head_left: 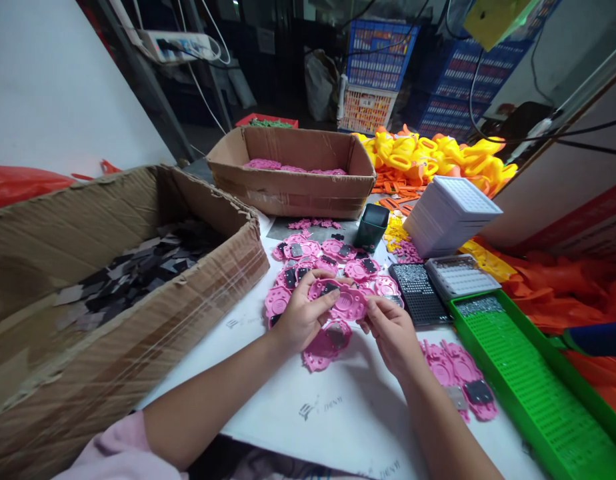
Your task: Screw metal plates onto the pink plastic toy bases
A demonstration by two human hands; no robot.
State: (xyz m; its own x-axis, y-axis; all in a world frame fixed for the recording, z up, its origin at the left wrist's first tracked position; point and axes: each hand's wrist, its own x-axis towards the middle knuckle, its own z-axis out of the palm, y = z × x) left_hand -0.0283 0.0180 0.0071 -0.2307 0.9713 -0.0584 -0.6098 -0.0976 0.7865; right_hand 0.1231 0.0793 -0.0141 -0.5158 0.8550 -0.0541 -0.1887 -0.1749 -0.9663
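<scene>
Between my two hands is a pink plastic shell (349, 304) with a dark square piece on its left part. My left hand (308, 310) grips the shell's left end, thumb on top near the dark square. The fingertips of my right hand (391, 327) pinch its right edge; whether they also hold some small part cannot be seen. Just below the held shell, another pink shell (318, 350) with a greyish square lies on the white table (308, 407). Several more pink shells (295, 248) with dark or grey squares are spread beyond my hands.
A cardboard box (223, 267) of dark square pieces stands left, another box (298, 193) with pink parts behind. Right are a dark cup (372, 227), black tray (421, 293), green tray (533, 380), white tray stack (448, 213) and pink shells (458, 373). Yellow parts (428, 157) lie behind.
</scene>
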